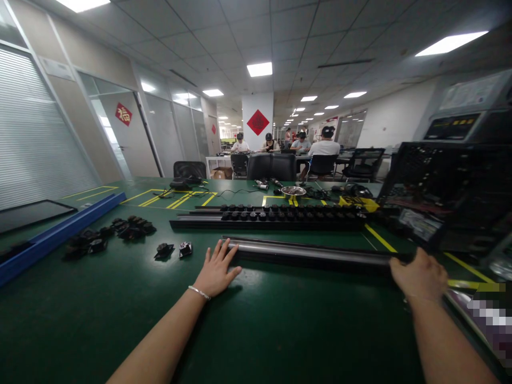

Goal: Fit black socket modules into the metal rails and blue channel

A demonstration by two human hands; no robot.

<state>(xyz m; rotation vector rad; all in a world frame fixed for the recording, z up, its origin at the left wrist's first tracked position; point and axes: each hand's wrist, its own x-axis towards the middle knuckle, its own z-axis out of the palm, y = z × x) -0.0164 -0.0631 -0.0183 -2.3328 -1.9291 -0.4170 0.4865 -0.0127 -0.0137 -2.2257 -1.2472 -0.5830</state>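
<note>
A long dark rail [312, 253] with a shiny metal top lies across the green table in front of me. My left hand [217, 269] rests flat on the table with fingers spread, its fingertips touching the rail's left end. At the rail's right end, the fingers of my right hand [418, 276] curl over it and grip it. Behind it lies a longer black rail [276, 216] carrying a row of several small black parts. Two loose black parts [174, 249] sit left of my left hand.
A heap of black parts [108, 234] and a blue bar [56, 234] lie at the left. A black open computer case [448, 192] stands at the right. Cables and a metal bowl [293, 190] sit at the table's far edge. Several people sit at a far table [296, 144].
</note>
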